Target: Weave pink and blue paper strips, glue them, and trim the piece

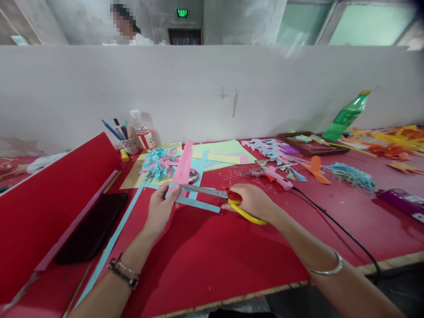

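My left hand [162,204] pinches the lower end of a pink paper strip [183,163], which stands up from the fingers; a bit of blue paper shows at the same grip. In my right hand [250,198] is a pair of scissors [247,214] with yellow and red handles. Their blades point left and reach the strip just by my left fingertips; whether they are parted I cannot tell. Beneath the scissors lie blue paper strips [202,204]. Behind my left hand sits a heap of blue and pink paper pieces [159,163].
A pink glue gun [276,177] with a black cord lies to the right. A black phone [94,227] rests at left beside a red panel [59,212]. Along the back stand a pen cup [130,145], a clear bottle [145,132] and a tilted green bottle [346,117].
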Tool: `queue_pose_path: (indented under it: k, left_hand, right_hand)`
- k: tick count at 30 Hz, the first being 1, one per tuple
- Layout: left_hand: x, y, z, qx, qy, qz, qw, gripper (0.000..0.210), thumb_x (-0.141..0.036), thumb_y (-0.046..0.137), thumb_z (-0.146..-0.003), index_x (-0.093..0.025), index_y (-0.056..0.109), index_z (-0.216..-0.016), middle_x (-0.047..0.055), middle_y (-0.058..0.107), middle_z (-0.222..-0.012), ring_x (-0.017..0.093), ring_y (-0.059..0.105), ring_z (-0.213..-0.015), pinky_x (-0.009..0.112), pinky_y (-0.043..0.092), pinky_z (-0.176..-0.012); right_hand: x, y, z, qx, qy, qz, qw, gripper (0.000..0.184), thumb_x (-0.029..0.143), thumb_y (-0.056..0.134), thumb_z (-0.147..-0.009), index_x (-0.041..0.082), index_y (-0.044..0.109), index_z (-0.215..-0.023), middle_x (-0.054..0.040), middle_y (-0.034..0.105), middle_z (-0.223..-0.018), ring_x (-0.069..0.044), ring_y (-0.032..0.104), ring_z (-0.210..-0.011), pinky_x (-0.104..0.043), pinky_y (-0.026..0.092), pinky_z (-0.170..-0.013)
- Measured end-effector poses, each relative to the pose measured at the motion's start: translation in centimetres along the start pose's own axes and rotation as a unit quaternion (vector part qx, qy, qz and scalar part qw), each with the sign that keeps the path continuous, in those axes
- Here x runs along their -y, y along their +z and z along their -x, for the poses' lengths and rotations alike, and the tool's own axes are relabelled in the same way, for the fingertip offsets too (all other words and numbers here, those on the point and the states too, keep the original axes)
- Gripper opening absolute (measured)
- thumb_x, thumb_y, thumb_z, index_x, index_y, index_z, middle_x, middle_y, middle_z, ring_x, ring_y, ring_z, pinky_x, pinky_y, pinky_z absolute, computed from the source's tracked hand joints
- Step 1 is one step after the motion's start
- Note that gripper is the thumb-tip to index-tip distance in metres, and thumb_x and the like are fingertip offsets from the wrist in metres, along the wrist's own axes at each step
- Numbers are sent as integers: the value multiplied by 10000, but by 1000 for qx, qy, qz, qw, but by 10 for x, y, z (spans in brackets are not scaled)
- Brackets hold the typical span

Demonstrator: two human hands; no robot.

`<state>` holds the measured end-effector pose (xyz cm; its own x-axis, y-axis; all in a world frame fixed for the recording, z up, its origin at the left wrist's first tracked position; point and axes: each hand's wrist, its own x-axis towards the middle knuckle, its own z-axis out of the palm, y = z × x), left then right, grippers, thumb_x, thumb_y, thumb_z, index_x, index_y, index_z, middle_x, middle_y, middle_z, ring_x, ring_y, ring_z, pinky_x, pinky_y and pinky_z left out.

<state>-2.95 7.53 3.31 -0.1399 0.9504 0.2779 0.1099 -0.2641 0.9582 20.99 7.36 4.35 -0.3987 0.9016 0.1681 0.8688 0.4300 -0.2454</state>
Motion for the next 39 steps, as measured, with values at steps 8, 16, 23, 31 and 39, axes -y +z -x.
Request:
queue_pose_path:
  k: [8,16,23,31,39]
  left_hand:
    - [2,0,-1,2,-12,11,1000,191,-325,589,-694,-147,608,-761,-29,560,-630,92,460,-546,190,345,-501]
    - [7,-2,-3,5,-23,22,999,211,-341,599,-691,-147,602,-775,-35,549,-642,72,431,-513,174,337,-474]
    - [1,1,0,-2,-44,21,999,232,-370,618,-671,-145,569,-702,-62,451,-533,48,327,-413,167,282,-397]
    - [2,1,-3,-43,-81,76,993,139,-274,636,-674,-155,567,-700,-55,496,-528,51,394,-417,166,323,-408]
    - [1,-18,-23,-153,-141,261,943,61,-181,616,-681,-177,564,-714,-34,577,-569,88,530,-497,188,457,-480]
  right_hand:
    - [2,1,0,0,8,6,1000,388,574,481,-715,188,524,-704,-18,584,-705,-133,513,-620,-219,230,-500]
    - [6,-1,1,15,27,27,999,418,589,475,-713,182,568,-735,-46,607,-710,-145,534,-630,-226,222,-501]
    - [7,-1,0,34,47,21,998,430,597,475,-704,182,587,-734,-57,620,-708,-161,558,-632,-232,229,-493]
    - [-4,-2,-3,-14,76,-37,996,393,547,450,-739,173,544,-662,-22,569,-592,-124,493,-541,-215,242,-490]
    - [-7,0,-4,-34,102,-13,994,428,579,432,-733,174,533,-639,-22,557,-567,-127,489,-521,-219,239,-480]
